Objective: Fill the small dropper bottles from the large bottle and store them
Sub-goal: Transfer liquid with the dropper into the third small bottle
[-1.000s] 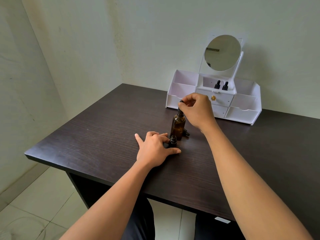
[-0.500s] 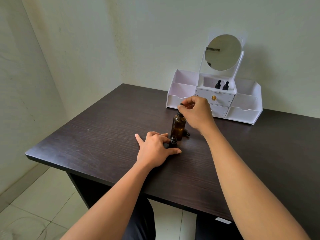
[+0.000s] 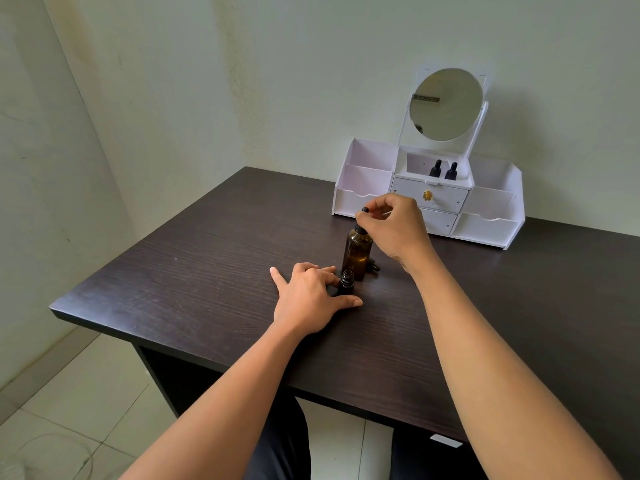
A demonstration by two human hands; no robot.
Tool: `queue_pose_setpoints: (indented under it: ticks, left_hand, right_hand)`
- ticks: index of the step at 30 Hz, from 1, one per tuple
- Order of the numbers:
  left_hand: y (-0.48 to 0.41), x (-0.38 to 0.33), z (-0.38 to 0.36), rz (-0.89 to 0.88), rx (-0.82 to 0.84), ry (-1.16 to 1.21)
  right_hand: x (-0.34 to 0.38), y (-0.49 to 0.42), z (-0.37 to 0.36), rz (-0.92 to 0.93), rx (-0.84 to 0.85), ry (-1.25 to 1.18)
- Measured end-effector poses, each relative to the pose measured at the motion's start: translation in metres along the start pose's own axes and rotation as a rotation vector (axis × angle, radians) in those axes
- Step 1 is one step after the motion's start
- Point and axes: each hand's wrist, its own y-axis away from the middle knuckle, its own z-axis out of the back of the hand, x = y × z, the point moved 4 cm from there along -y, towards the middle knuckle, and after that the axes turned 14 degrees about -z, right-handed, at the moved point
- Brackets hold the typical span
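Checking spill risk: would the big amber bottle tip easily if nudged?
Probably somewhat: the amber bottle stands tall and narrow, and the right hand pulls at its dropper top. It looks like glass, likely breakable. The left hand steadies only the small bottle.

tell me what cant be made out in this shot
All in the head view:
- Liquid level in the large amber bottle: dark glass, too small.
- Base of the small open bottle: hidden by the left hand.
- Dark item behind the amber bottle: mostly hidden.
- Two stored droppers' bodies: behind the organizer wall.
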Motion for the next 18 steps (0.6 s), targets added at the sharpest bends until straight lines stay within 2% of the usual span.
queue_pose_setpoints:
  ticks: [13, 18]
  left_hand:
    - [0.000, -0.001, 0.001, -0.003, 0.004, -0.006]
    - [0.000, 0.000, 0.001, 0.007, 0.003, 0.005]
  right_hand:
    - [0.003, 0.001, -0.003, 0.007, 0.018, 0.038]
    - [0.011, 0.000, 0.005, 0.042, -0.056, -0.024]
